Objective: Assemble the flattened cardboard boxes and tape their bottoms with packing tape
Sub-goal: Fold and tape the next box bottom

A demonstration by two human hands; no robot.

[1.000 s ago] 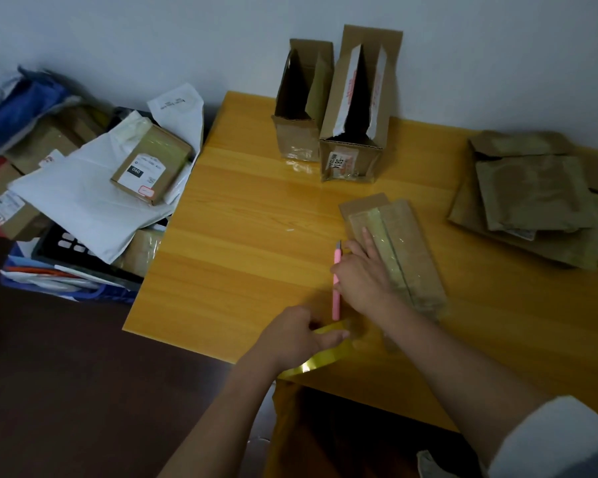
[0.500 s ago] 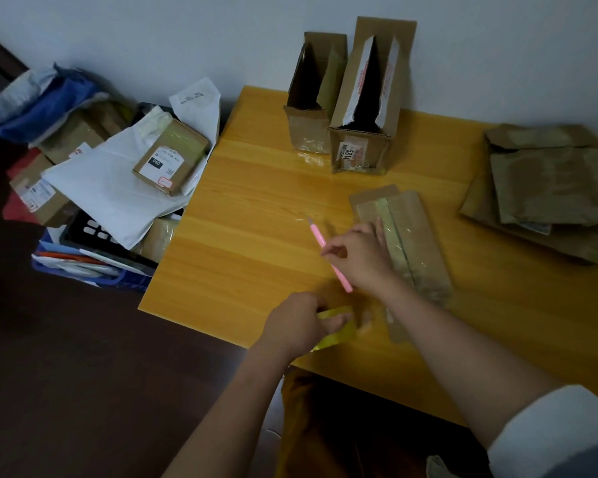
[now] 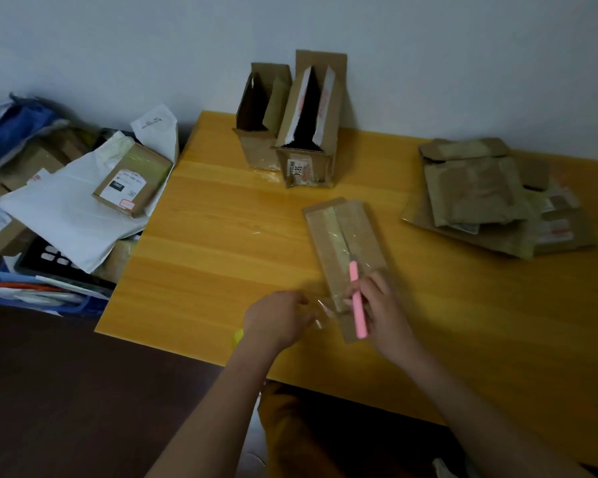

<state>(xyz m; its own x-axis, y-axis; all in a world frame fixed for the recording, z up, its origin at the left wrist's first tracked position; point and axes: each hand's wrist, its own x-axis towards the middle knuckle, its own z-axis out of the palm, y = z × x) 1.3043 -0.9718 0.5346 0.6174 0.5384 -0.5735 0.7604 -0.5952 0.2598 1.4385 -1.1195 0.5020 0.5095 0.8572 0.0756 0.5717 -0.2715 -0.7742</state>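
Your right hand [image 3: 377, 305] grips the pink cutter [image 3: 357, 301], blade over the flat box [image 3: 346, 257] just ahead of your knuckles; your left hand [image 3: 277, 322] pinches clear tape [image 3: 320, 310] taut between them. Keep tension, slice close to the cardboard edge.

Both bare forearms reach forward over the near edge of the tabletop [image 3: 221, 257]. The left hand [image 3: 278, 320] is curled, knuckles up, fingertips pinched together. Just beside it, the right hand [image 3: 382, 307] grips a pink cutter [image 3: 357, 301].
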